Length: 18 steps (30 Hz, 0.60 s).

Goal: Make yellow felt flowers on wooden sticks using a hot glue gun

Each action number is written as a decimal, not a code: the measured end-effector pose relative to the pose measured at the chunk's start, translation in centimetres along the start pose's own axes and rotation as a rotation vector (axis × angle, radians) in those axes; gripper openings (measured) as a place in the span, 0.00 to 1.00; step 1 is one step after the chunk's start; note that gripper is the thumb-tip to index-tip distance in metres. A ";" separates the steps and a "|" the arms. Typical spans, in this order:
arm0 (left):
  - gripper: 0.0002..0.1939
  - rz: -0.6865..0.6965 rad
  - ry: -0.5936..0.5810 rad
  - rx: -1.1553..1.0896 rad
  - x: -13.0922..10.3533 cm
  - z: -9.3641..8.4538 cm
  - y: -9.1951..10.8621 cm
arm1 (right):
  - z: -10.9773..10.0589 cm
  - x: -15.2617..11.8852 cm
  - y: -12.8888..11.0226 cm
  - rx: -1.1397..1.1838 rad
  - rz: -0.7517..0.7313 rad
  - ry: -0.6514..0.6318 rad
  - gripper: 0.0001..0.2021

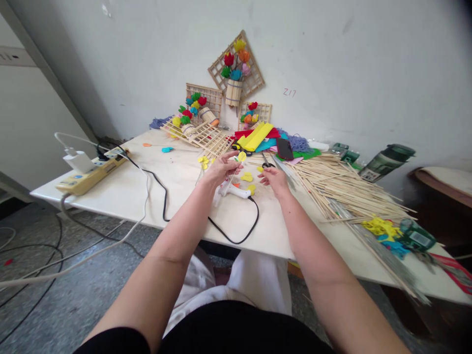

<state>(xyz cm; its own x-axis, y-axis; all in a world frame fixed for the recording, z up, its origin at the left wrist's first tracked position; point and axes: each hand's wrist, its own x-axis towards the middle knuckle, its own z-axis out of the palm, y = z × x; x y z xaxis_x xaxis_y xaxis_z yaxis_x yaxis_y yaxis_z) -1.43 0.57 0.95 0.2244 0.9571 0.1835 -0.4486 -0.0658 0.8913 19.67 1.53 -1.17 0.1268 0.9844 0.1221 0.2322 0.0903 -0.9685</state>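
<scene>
My left hand [224,168] is closed, pinching a thin flower stem with a yellow crepe-paper petal [242,156] at its upper end. To its right, my right hand [275,181] has its fingers bent together. A small yellow piece [260,169] shows at those fingertips; whether they grip it is unclear. Black-handled scissors [268,165] lie just beyond the right hand. Under the left hand rests a white hot glue gun [239,191] with a black cord. Loose yellow petals [247,176] are scattered between the hands.
Bamboo lattices with paper flowers [236,73] stand against the wall. Folded yellow crepe paper [255,136] and a phone [284,149] lie at the back. Many wooden sticks [342,184] cover the right side, near a dark green bottle [387,162]. Cords run from a power strip [94,172].
</scene>
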 end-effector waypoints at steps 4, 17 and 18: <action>0.33 -0.014 -0.008 0.019 -0.1 0.0 -0.1 | 0.1 -0.6 -0.6 0.173 -0.070 -0.077 0.12; 0.37 -0.017 -0.066 0.093 -0.3 0.3 -0.3 | 1.3 -1.2 -1.6 0.210 -0.075 0.014 0.11; 0.37 -0.015 -0.068 0.094 -0.3 0.3 -0.3 | 1.3 -1.3 -1.7 0.215 -0.072 0.021 0.11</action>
<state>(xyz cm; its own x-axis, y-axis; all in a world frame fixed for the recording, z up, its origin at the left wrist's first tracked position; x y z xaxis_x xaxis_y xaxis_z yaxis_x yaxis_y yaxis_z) -1.09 0.25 0.72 0.2903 0.9368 0.1951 -0.3627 -0.0810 0.9284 17.87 0.32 0.04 0.1379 0.9710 0.1951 0.0310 0.1927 -0.9808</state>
